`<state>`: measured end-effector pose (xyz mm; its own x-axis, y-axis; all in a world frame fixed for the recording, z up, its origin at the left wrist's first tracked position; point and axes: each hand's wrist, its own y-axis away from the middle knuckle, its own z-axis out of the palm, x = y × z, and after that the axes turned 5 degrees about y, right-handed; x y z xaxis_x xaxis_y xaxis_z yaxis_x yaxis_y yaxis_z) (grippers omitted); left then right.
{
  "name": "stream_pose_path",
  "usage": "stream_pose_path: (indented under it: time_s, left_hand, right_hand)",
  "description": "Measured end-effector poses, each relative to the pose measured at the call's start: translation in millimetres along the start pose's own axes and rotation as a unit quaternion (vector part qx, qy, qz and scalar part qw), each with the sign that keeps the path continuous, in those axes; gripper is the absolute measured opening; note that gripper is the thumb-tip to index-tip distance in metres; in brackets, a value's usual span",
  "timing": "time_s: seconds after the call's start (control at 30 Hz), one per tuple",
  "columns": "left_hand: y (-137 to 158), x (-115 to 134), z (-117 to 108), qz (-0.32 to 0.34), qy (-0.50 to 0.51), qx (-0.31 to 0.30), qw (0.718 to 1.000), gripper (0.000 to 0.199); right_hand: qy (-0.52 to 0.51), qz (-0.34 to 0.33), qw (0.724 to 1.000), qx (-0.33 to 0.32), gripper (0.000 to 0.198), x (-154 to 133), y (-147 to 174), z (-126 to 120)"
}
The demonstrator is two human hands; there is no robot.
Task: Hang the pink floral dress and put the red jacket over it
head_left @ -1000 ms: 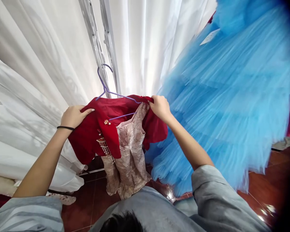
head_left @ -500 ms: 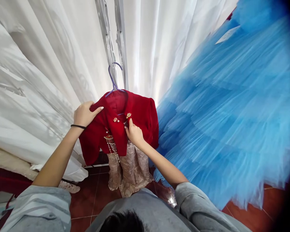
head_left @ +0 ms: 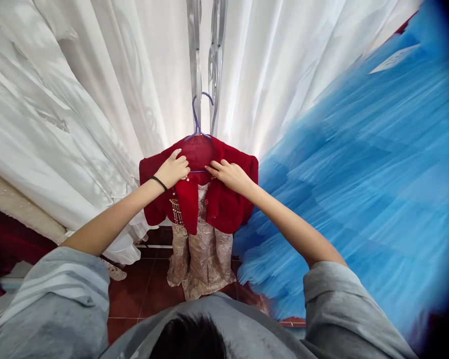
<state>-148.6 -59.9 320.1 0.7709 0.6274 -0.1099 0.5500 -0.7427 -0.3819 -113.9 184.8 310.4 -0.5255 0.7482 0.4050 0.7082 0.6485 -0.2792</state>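
Observation:
A red velvet jacket [head_left: 187,199] hangs on a thin purple hanger [head_left: 196,117], its front parted at the collar. My left hand [head_left: 172,170] grips the collar edge on the left side, thumb up and fingers curled on the cloth, partly covering a jewelled clasp. On the opposite collar edge, my right hand [head_left: 230,175] holds the fabric with bent fingers, and another clasp shows just under it. A beaded tassel [head_left: 176,212] dangles on the jacket's left front. Below the jacket hangs a shiny champagne-coloured dress [head_left: 205,254].
White curtain-like drapes [head_left: 142,65] stand behind, with a silvery metal post [head_left: 194,55] holding the hanger. A layered blue tulle gown [head_left: 344,174] fills the right side. Dark red tiles [head_left: 127,299] cover the floor.
My left hand has moved from the shoulder to the collar edge. My right hand has shifted up and right to the other edge. The jacket now faces me squarely.

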Motion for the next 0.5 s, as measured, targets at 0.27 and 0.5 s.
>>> stream_pose_path:
  time_s: [0.27, 0.5]
  left_hand:
    - [-18, -10, 18, -0.044, 0.013, 0.103, 0.994, 0.014]
    - [-30, -12, 21, -0.118, 0.097, 0.209, 0.966, 0.016]
  right_hand:
    - [-0.041, -0.003, 0.998, -0.040, 0.033, -2, 15, -24]
    - [-0.193, -0.057, 0.979, -0.023, 0.011, -3, -26, -63]
